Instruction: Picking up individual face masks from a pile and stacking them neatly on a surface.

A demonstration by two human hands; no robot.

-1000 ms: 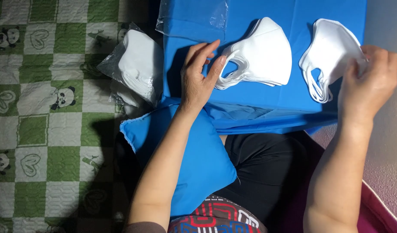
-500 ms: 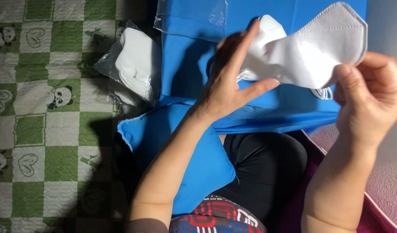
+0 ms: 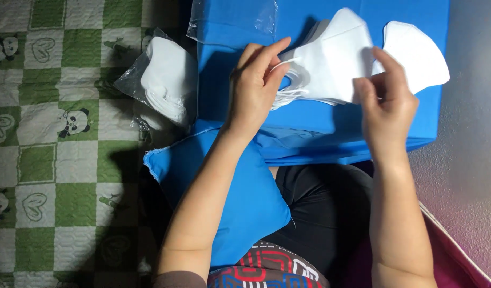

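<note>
A green-and-white quilted floor mat spreads on the left. A blue tabletop carries the work; below its near left corner lies a blue cushion. A clear bag of white masks sits just off the left edge, and an empty clear plastic bag lies at the far left corner. Near the far edge, the left hand and right hand hold a white folded mask — left fingers pinch its ear loops, right fingers grip its right side. Another white mask lies toward the right edge, partly behind it.
</note>
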